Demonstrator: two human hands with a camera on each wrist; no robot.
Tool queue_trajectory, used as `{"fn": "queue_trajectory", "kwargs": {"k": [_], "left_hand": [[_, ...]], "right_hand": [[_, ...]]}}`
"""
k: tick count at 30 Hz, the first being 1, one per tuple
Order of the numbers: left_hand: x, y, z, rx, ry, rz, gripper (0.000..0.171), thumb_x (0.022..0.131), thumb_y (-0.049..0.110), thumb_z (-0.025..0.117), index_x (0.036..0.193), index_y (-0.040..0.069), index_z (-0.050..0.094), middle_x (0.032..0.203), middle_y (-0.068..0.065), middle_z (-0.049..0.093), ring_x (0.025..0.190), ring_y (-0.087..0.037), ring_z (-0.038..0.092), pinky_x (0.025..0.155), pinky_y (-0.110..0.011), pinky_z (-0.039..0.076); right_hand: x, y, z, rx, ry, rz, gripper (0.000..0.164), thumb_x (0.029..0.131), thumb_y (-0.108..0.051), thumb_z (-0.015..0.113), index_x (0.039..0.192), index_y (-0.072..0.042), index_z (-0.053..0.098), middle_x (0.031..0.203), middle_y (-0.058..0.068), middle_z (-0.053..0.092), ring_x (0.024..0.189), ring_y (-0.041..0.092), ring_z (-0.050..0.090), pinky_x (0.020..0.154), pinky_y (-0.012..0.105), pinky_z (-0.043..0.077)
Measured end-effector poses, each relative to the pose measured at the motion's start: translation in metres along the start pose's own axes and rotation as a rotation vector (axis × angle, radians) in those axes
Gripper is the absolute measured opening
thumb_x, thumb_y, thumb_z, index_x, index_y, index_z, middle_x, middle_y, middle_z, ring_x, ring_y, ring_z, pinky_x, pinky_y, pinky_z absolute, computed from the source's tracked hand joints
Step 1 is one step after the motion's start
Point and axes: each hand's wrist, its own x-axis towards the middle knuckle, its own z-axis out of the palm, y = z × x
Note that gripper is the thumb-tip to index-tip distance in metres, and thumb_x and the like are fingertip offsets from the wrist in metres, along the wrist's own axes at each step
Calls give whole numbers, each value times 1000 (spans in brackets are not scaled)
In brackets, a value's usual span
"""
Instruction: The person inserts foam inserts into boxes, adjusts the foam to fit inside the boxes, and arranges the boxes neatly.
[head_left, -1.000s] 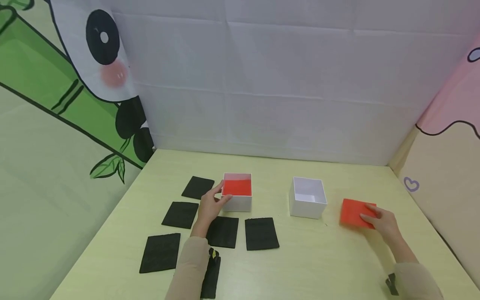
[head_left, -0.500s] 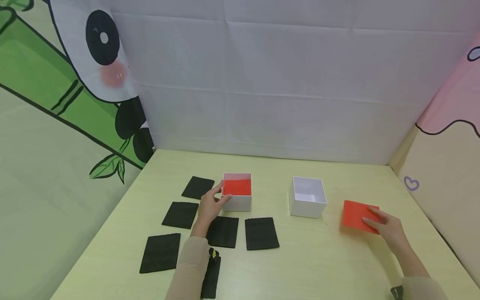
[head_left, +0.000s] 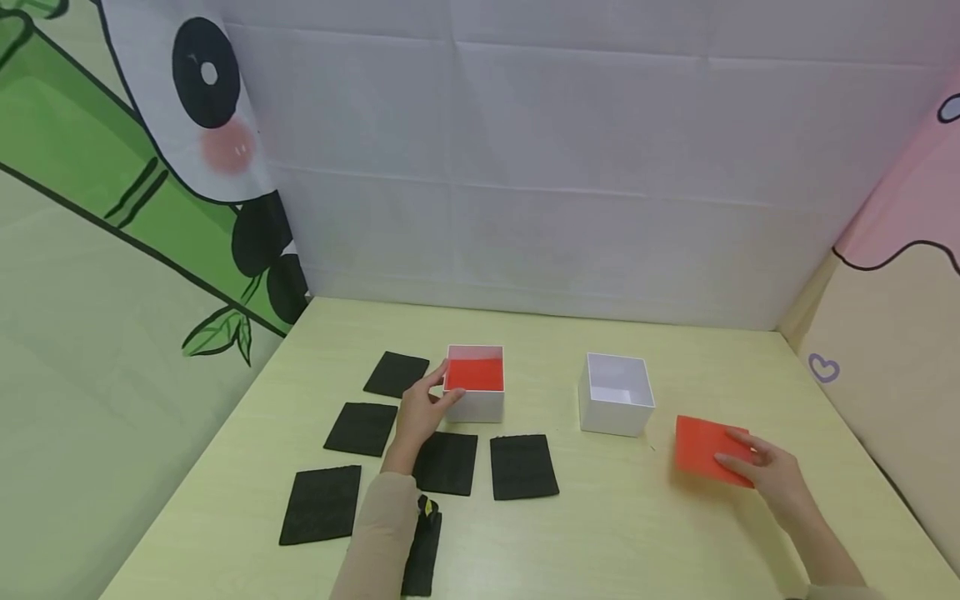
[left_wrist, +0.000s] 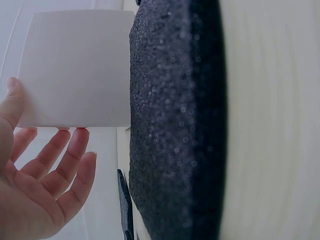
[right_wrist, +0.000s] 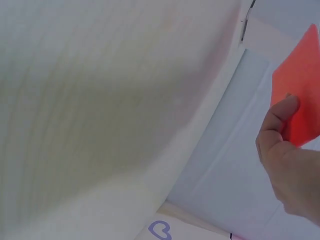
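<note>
My left hand [head_left: 418, 414] holds the near left corner of a white open-topped box [head_left: 480, 407]. In the left wrist view, the thumb rests at the edge of the box [left_wrist: 75, 70] and the fingertips touch its side. A red square piece [head_left: 474, 375] lies inside that box. Off to the right, my right hand [head_left: 772, 475] pinches another thin red square sheet [head_left: 708, 450] between thumb and fingers. The sheet hangs tilted above the table, its shadow below it. The right wrist view shows the thumb on the face of the red sheet [right_wrist: 300, 85].
A second white box [head_left: 617, 412], with nothing seen inside, stands between the first box and the right hand. Several black squares [head_left: 523, 468] lie around the left arm on the pale table [head_left: 615, 517]. One black foam piece [left_wrist: 160, 120] looms close in the left wrist view.
My right hand has drawn the red sheet toward the near side of the table, first slightly right, then back left. The left hand and the box have stayed still.
</note>
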Motion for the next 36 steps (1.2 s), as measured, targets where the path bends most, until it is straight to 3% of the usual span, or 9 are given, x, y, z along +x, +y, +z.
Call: {"fn": "queue_trajectory", "kwargs": {"k": [2,5,8,14,24,36], "left_hand": [[0,0,0,0,-2,-4,64,78,30,69,134,15,43,114,-12,57,66,-19,53,58,-25,45],[0,-1,0,1,-3,-5,64,78,30,69,134,15,42,115,-12,57,65,-19,52,57,-25,45],[0,-1,0,0,-4,-7,64,78,30,69,134,16,43,115,-12,57,65,-19,52,57,-25,44],[1,-1,1,-5,-1,-7,64,78,30,69,134,15,43,115,-12,57,66,-19,52,58,-25,45],[1,-3,3,-13,5,2,64,78,29,69,134,14,43,114,-13,57,67,-20,53,59,-26,46],[3,-4,3,8,11,15,63,78,28,69,133,13,44,113,-13,58,63,-19,51,56,-25,45]], "right_hand": [[-2,0,3,30,-8,4,67,78,-30,69,132,-3,42,119,22,50,97,8,43,68,11,38],[-4,0,8,62,-3,-8,57,76,-27,71,127,-13,52,95,10,64,79,-5,48,67,13,42],[-5,0,11,113,-22,-15,46,76,-23,72,120,-22,58,86,4,66,75,-4,52,66,15,44],[-9,0,18,234,-91,-6,31,77,-14,70,98,-35,60,92,4,64,76,0,55,66,19,47],[-13,-10,29,314,-128,-36,32,78,-6,68,95,-32,62,88,4,64,73,7,59,65,23,49],[-19,-26,47,414,-244,-51,31,80,-4,65,95,-32,62,87,3,63,73,12,60,66,25,50]]}}
